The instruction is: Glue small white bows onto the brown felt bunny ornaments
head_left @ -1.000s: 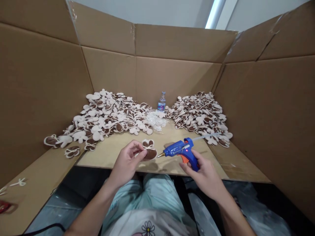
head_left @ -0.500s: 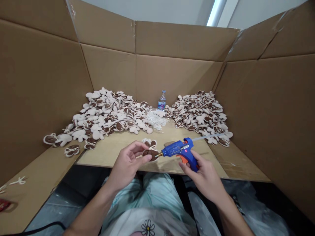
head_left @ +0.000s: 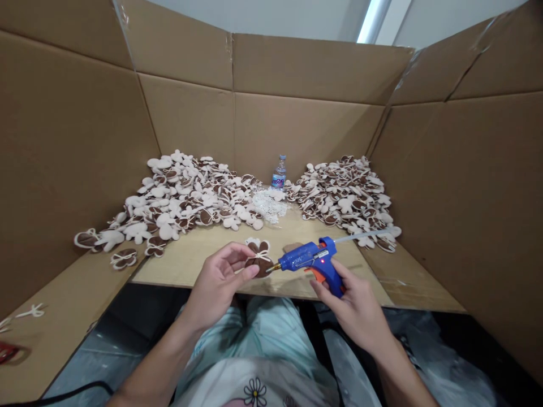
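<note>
Between the thumb and fingers of my left hand is a brown and white bunny-shaped felt piece with a cream string bow across its middle. My right hand is wrapped round the handle of a blue glue gun, whose orange trigger sits by my fingers. A clear glue stick pokes out of its back end. The gun's brass nozzle is at the right lower edge of the felt piece; whether it touches, I cannot tell. Both are held just above the front of the wooden board.
Piles of similar felt pieces stand at back left and back right. A water bottle and a heap of small white pieces lie between them. Cardboard walls enclose the board. A loose string bow lies far left.
Almost nothing differs. The glue gun and my right hand have shifted very slightly right, and the felt piece has tilted a touch in my left hand.
</note>
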Available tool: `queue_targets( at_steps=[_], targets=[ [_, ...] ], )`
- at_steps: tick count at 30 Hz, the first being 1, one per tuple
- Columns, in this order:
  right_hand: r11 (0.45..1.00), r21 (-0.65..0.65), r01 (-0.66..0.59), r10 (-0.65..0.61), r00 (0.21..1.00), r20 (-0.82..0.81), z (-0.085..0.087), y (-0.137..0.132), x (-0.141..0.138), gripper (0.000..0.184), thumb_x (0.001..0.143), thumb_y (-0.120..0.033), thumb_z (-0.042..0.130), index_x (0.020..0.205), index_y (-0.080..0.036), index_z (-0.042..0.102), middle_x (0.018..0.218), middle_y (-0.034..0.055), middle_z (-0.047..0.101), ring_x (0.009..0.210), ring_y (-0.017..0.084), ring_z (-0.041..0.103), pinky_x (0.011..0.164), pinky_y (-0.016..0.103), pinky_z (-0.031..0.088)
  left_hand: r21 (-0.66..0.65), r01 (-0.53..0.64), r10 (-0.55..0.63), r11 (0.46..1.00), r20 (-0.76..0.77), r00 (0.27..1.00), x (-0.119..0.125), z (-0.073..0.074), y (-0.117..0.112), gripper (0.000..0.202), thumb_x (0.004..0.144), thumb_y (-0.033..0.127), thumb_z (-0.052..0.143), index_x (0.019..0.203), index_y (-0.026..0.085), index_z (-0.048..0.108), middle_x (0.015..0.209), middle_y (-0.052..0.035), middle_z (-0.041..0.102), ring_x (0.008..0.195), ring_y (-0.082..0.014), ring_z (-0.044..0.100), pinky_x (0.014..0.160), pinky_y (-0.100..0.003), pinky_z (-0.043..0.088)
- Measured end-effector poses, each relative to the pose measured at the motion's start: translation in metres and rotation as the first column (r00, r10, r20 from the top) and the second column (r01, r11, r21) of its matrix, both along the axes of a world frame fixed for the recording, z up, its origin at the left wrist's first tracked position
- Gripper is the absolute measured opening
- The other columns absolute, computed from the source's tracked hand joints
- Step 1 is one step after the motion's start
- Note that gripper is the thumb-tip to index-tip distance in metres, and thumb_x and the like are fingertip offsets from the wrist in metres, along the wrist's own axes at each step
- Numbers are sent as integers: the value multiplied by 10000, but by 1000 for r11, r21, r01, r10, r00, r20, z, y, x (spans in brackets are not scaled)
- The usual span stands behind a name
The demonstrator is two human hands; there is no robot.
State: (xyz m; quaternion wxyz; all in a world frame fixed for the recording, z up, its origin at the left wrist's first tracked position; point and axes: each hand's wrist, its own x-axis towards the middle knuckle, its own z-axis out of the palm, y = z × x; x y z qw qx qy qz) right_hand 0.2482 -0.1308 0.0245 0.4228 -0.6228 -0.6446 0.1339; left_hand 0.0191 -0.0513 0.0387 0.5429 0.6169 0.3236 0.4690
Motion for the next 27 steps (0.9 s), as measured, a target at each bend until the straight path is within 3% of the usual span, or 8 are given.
queue_targets(
  at_steps=[27],
  targets=[
    [1000,-1,23,-23,1000,-13,0,-3,0,252,870,-398,557,930,-165,630,656,-3,632,528,133,521,509,215,418,-15,-9,9,1000,19,1000,0,1,-2,133,784,222,733,875,205,638,908,-5,660,907,-163,627,781,-258,501]
  ],
)
